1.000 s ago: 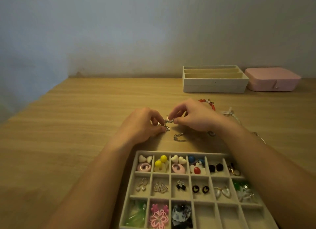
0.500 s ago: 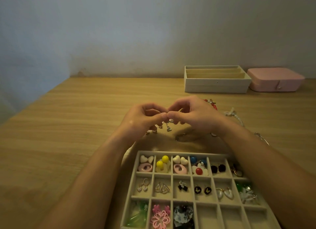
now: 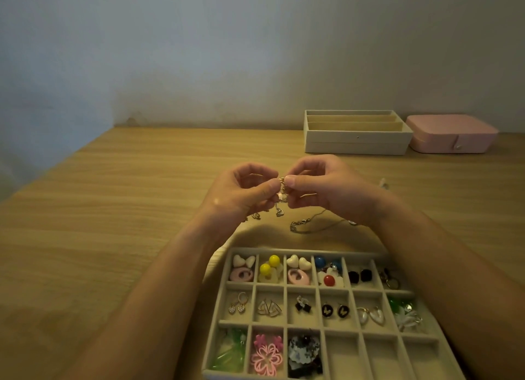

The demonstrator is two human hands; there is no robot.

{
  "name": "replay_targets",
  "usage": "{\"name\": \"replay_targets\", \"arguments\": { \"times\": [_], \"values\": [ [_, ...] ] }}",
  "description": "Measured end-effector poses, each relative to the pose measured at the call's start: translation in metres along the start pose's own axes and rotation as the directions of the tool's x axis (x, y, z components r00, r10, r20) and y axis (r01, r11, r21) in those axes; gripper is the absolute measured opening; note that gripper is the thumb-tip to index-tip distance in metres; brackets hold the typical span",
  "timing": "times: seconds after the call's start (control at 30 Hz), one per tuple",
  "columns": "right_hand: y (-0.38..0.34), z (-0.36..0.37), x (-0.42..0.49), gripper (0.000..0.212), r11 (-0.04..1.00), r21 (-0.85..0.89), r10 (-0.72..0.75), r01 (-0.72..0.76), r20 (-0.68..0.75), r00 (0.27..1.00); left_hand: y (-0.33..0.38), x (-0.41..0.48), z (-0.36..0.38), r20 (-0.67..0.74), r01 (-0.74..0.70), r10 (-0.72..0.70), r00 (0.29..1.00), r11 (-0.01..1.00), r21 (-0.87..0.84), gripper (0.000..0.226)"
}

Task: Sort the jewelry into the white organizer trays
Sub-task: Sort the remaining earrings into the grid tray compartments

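Left hand (image 3: 241, 195) and right hand (image 3: 324, 189) meet, both pinching a charm chain (image 3: 279, 211); holding it taut should avoid tangles

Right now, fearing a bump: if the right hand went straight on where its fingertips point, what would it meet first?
The right hand points at the left hand; first the charm chain both pinch, then probably left fingertips.

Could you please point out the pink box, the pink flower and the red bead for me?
pink box (image 3: 450, 128): head view, on its lid.
pink flower (image 3: 267, 357): head view, at its centre.
red bead (image 3: 329, 280): head view, on its middle.
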State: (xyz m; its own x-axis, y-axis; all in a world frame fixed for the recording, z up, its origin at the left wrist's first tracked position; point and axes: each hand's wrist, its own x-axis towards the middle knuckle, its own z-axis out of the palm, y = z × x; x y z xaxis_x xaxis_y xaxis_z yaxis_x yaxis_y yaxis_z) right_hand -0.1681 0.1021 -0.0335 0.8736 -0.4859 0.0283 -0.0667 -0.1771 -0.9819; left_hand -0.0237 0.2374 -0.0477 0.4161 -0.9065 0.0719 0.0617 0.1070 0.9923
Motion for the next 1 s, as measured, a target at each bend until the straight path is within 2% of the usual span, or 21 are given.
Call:
{"name": "replay_targets", "arguments": {
  "times": [0.1,0.17,0.37,0.53,0.7,0.87,1.0],
  "values": [
    [-0.0004,-0.0011,-0.0003,0.009,0.981,0.186,0.044,-0.046,0.014,0.999,-0.0002,0.0002,0.001,-0.007,-0.013,0.013,1.0,0.996,0.089,0.021],
    [-0.001,-0.0023,-0.0001,0.009,0.967,0.247,0.064,-0.065,0.011,0.998,-0.0014,0.0006,0.0035,0.0,-0.01,0.01,1.0,0.994,0.111,0.013],
    [0.0024,-0.0041,0.0012,0.013,0.965,0.234,0.112,-0.121,0.052,0.992,-0.0016,0.0014,0.0041,0.034,-0.042,0.036,0.999,0.983,0.177,0.008],
    [0.0022,-0.0025,0.0019,0.015,0.961,0.237,0.145,-0.145,0.018,0.989,-0.0008,-0.0003,0.0073,0.08,-0.039,0.027,0.996,0.988,0.151,0.016],
    [0.0017,-0.0002,0.0007,0.012,0.965,0.182,0.187,-0.19,0.035,0.982,-0.0027,0.0008,0.0051,0.055,-0.032,0.024,0.998,0.989,0.143,0.009],
    [0.0013,-0.0014,0.0015,0.009,0.998,0.064,-0.021,0.028,-0.095,0.995,-0.003,0.0029,0.003,0.055,0.015,-0.021,0.998,0.993,0.114,0.01],
    [0.0023,-0.0004,-0.0011,0.008,0.995,-0.076,-0.076,0.07,-0.081,0.994,-0.0028,0.0021,0.0033,0.09,0.022,-0.03,0.996,0.996,0.088,0.013]
  ]
}}
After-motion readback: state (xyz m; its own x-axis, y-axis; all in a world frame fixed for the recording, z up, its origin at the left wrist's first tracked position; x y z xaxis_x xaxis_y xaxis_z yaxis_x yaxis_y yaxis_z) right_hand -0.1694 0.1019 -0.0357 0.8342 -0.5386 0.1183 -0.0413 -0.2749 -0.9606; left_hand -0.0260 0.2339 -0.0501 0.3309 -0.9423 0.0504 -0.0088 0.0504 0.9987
